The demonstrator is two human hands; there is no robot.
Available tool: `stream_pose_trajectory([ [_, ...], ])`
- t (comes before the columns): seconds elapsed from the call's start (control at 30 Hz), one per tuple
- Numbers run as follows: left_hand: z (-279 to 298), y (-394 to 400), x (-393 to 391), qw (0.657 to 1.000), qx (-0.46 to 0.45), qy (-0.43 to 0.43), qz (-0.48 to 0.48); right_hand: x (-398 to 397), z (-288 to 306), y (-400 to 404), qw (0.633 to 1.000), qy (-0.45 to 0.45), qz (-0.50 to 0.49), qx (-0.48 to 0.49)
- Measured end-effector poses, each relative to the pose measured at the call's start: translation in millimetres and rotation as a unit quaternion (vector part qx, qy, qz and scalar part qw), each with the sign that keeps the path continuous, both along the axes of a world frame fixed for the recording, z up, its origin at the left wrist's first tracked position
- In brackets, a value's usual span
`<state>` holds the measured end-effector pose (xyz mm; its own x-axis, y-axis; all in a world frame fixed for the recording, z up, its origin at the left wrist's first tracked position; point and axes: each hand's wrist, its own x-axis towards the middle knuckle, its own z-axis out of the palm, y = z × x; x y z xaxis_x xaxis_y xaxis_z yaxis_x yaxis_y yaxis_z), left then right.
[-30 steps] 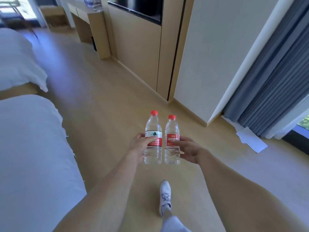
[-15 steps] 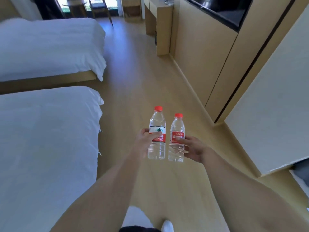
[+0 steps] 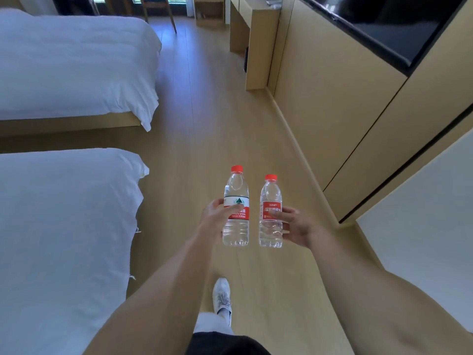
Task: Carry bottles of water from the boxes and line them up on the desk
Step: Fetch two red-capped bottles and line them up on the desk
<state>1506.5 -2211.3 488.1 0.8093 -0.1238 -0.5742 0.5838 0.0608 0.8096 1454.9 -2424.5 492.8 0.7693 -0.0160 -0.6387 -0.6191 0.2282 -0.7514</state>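
Clear plastic, red caps: two water bottles held upright out front, side by side with a narrow gap between them, above the light wood floor (image 3: 204,129). Left hand (image 3: 217,216) grips the taller bottle (image 3: 236,208) at label height, thumb across the red and white label, fingers wrapped behind. Right hand (image 3: 294,224) grips the shorter bottle (image 3: 270,213) from its right side, thumb on the red label, remaining fingers curled around the back. Both bottles look full, caps on. Two beds with white bedding along the left: near bed (image 3: 61,239) beside the left forearm, far bed (image 3: 71,65) beyond it, well apart from the bottles. Wood-panelled wall (image 3: 332,103) on the right, with a dark screen (image 3: 391,29) set in it. Wooden desk (image 3: 258,29) at the far end of that wall, well away from the hands; something clear sits on its top, too small to identify. One white shoe (image 3: 221,295) on the floor below the bottles.
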Motion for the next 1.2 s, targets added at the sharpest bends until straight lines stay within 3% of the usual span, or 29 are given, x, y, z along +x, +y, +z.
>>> stream_pose_trajectory([
  [0.43, 29, -3, 272, 0.999, 0.014, -0.005, -0.041, 275, 27, -10, 1.0, -0.019, -0.004, 0.005],
  [1.2, 35, -29, 698, 0.997, 0.036, -0.002, 0.063, 757, 14, -39, 0.99, -0.017, 0.138, 0.014],
])
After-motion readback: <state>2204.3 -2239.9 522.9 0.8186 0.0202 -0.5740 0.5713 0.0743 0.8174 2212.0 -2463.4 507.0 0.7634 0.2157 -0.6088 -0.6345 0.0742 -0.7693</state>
